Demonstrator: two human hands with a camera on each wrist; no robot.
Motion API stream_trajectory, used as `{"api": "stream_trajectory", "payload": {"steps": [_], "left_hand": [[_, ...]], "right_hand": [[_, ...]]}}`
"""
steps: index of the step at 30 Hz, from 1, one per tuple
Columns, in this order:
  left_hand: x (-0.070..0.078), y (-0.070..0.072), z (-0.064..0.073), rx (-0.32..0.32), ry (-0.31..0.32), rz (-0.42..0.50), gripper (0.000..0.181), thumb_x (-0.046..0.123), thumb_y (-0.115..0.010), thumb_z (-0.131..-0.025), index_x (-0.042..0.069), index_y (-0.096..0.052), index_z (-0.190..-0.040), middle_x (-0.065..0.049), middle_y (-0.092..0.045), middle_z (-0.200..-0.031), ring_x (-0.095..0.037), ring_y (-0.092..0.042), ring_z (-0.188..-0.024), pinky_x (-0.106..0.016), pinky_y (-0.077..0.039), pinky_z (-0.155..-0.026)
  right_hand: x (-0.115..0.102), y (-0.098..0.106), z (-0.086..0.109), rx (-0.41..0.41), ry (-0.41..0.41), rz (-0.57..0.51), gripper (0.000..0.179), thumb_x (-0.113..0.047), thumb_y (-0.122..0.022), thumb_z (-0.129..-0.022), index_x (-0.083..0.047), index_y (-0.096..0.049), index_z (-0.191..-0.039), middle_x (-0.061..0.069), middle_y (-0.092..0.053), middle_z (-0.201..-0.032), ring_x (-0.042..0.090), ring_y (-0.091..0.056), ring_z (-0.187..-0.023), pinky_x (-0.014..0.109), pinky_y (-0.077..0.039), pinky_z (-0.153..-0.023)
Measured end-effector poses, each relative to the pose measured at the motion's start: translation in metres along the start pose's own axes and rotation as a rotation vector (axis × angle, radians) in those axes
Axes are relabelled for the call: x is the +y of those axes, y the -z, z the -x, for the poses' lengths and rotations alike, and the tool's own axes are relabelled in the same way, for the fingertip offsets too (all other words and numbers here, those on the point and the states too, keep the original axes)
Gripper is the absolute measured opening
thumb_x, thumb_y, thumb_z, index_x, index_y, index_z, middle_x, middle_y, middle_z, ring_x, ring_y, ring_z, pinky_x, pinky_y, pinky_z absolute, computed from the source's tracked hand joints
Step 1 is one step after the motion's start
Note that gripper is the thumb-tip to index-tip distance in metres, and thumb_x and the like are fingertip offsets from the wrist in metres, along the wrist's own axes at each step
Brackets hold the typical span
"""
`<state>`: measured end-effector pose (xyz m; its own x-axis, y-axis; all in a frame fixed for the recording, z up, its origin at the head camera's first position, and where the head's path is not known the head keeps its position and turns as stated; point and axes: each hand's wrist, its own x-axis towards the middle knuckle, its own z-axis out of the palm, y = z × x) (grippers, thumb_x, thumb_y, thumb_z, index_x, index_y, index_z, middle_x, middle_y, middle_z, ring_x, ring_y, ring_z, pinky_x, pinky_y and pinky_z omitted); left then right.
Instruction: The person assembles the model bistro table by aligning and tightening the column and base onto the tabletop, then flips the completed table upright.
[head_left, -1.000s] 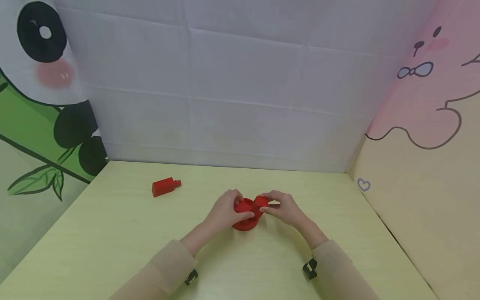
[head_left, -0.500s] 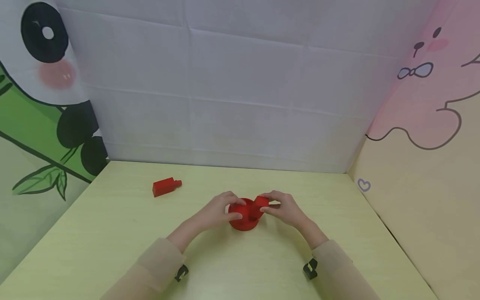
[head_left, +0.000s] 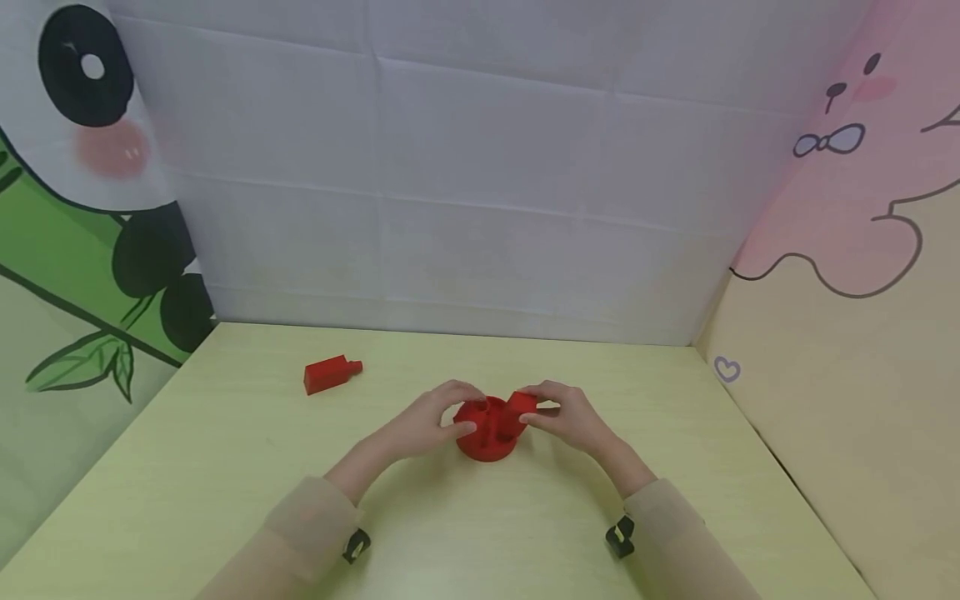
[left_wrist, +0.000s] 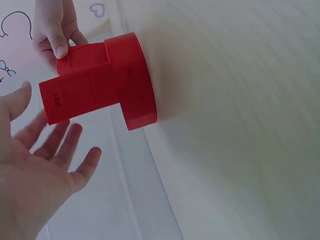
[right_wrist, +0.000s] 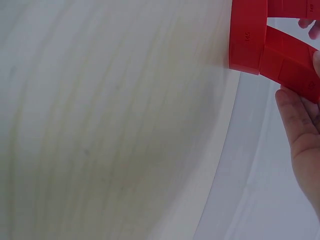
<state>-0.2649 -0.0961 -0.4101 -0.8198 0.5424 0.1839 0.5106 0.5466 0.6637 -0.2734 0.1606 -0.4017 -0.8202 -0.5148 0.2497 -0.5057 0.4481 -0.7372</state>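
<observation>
A round red base [head_left: 487,452] stands on the table, with two red blocks rising out of it. My right hand [head_left: 566,414] pinches the right block [head_left: 520,407] between thumb and fingers, and this block leans outward to the right. Around the left block [left_wrist: 77,97], marked with small raised characters, my left hand [head_left: 429,422] is spread with thumb and fingers apart. The left wrist view shows gaps between the thumb and that block. In the right wrist view the right block [right_wrist: 290,65] slants out of the base toward the right fingers [right_wrist: 295,112].
Farther back on the left, a red block with a narrow neck [head_left: 327,375] lies on its side on the pale yellow table [head_left: 247,467]. A white cloth backdrop [head_left: 480,208] closes off the rear, and printed cartoon panels stand at both sides.
My left hand has let go of the left block and moved left, its fingers spreading. My right hand stays in place on the right block.
</observation>
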Motion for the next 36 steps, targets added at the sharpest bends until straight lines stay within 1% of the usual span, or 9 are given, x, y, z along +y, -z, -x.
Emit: {"api": "stream_trajectory", "payload": {"steps": [3, 5, 7, 10, 14, 19, 23, 30, 36], "left_hand": [[0.005, -0.006, -0.001, 0.114, 0.106, 0.013, 0.054, 0.044, -0.064, -0.077, 0.014, -0.050, -0.120, -0.003, -0.053, -0.115, -0.018, -0.051, -0.101, -0.033, -0.048, -0.078], [0.008, -0.010, -0.003, 0.172, 0.193, 0.021, 0.058, 0.049, -0.068, -0.071, 0.014, -0.051, -0.115, -0.002, -0.055, -0.105, -0.016, -0.053, -0.090, -0.027, -0.048, -0.068], [0.011, -0.014, -0.005, 0.201, 0.260, 0.028, 0.058, 0.048, -0.072, -0.067, 0.014, -0.052, -0.109, 0.001, -0.056, -0.095, -0.014, -0.053, -0.083, -0.024, -0.048, -0.061], [0.014, -0.017, -0.006, 0.208, 0.301, 0.027, 0.053, 0.041, -0.077, -0.064, 0.012, -0.052, -0.101, 0.002, -0.054, -0.084, -0.014, -0.051, -0.076, -0.023, -0.047, -0.056], [0.015, -0.018, -0.006, 0.216, 0.292, 0.022, 0.043, 0.033, -0.078, -0.065, 0.012, -0.053, -0.095, 0.002, -0.053, -0.083, -0.014, -0.051, -0.074, -0.022, -0.047, -0.056], [0.017, -0.017, -0.005, 0.225, 0.273, 0.004, 0.040, 0.030, -0.076, -0.067, 0.011, -0.057, -0.096, 0.003, -0.055, -0.086, -0.014, -0.051, -0.076, -0.022, -0.047, -0.058], [0.019, -0.016, -0.004, 0.236, 0.264, -0.033, 0.040, 0.028, -0.076, -0.067, 0.009, -0.060, -0.098, 0.001, -0.057, -0.088, -0.014, -0.052, -0.077, -0.022, -0.047, -0.060], [0.022, -0.019, -0.005, 0.247, 0.271, -0.071, 0.040, 0.026, -0.076, -0.068, 0.007, -0.061, -0.099, -0.002, -0.058, -0.091, -0.015, -0.052, -0.078, -0.023, -0.048, -0.061], [0.021, -0.020, -0.003, 0.259, 0.278, -0.058, 0.042, 0.029, -0.077, -0.066, 0.009, -0.060, -0.099, 0.001, -0.057, -0.089, -0.015, -0.051, -0.077, -0.022, -0.047, -0.059]], "right_hand": [[-0.001, 0.000, 0.000, 0.000, -0.001, 0.002, 0.038, -0.011, -0.067, -0.078, 0.000, -0.058, -0.113, 0.012, -0.060, -0.101, 0.025, -0.058, -0.095, 0.025, -0.051, -0.074], [-0.002, 0.001, 0.000, -0.002, -0.002, 0.003, 0.038, -0.011, -0.067, -0.078, 0.001, -0.057, -0.113, 0.013, -0.060, -0.101, 0.026, -0.058, -0.095, 0.025, -0.051, -0.074], [-0.002, 0.001, 0.000, -0.004, -0.006, 0.007, 0.038, -0.011, -0.067, -0.078, 0.001, -0.057, -0.113, 0.014, -0.060, -0.101, 0.026, -0.058, -0.095, 0.025, -0.051, -0.074], [0.000, 0.000, -0.001, -0.002, -0.002, 0.000, 0.038, -0.011, -0.067, -0.078, 0.001, -0.057, -0.113, 0.014, -0.060, -0.101, 0.027, -0.058, -0.095, 0.026, -0.051, -0.074], [0.014, -0.004, -0.003, 0.011, -0.005, -0.013, 0.038, -0.014, -0.068, -0.077, -0.004, -0.058, -0.113, 0.009, -0.060, -0.101, 0.023, -0.059, -0.095, 0.026, -0.052, -0.073], [0.031, -0.007, -0.005, 0.025, -0.024, 0.000, 0.039, -0.024, -0.069, -0.076, -0.014, -0.060, -0.112, -0.003, -0.060, -0.099, 0.013, -0.058, -0.094, 0.022, -0.051, -0.073], [0.034, -0.006, -0.005, 0.027, -0.009, -0.013, 0.040, -0.026, -0.070, -0.075, -0.015, -0.060, -0.112, -0.006, -0.060, -0.099, 0.011, -0.058, -0.093, 0.022, -0.051, -0.073], [0.034, -0.006, -0.004, 0.026, 0.002, -0.001, 0.040, -0.024, -0.070, -0.075, -0.013, -0.060, -0.112, -0.006, -0.060, -0.099, 0.010, -0.058, -0.093, 0.021, -0.051, -0.073], [0.033, -0.007, -0.004, 0.026, -0.005, -0.002, 0.040, -0.025, -0.069, -0.076, -0.015, -0.059, -0.113, -0.004, -0.060, -0.100, 0.013, -0.059, -0.094, 0.023, -0.051, -0.074]]}}
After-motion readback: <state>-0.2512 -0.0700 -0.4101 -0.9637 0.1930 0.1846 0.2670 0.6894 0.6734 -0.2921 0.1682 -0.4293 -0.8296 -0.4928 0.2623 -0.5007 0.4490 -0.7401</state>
